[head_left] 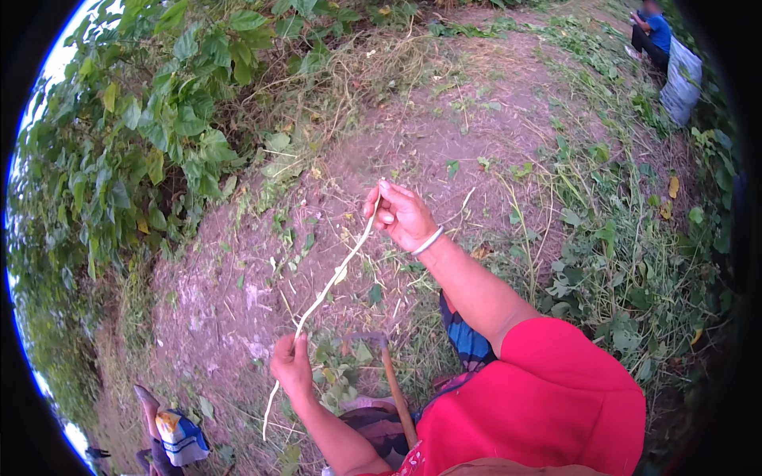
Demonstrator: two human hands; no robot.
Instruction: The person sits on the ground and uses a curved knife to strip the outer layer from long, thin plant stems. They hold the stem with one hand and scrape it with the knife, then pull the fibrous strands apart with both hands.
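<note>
A long, thin, pale stripped stem (pixel 332 284) runs slantwise between my two hands. Its upper end is pinched between the thumb and fingers of my right hand (pixel 403 216), which wears a light bangle (pixel 428 240). Lower and to the left, my left hand (pixel 292 366) is closed round the same stem, and the tail of it hangs down below that hand. Close to my body, a wooden-handled tool (pixel 395 389) with a dark metal head leans near my legs.
Leafy bushes (pixel 182 119) stand at the left. Cut greenery (pixel 627 293) lies in a heap at the right. Far right, a person in blue (pixel 656 33) sits by a filled pale sack (pixel 681 81). At lower left, another person's leg shows beside a blue, white and yellow bag (pixel 182 438).
</note>
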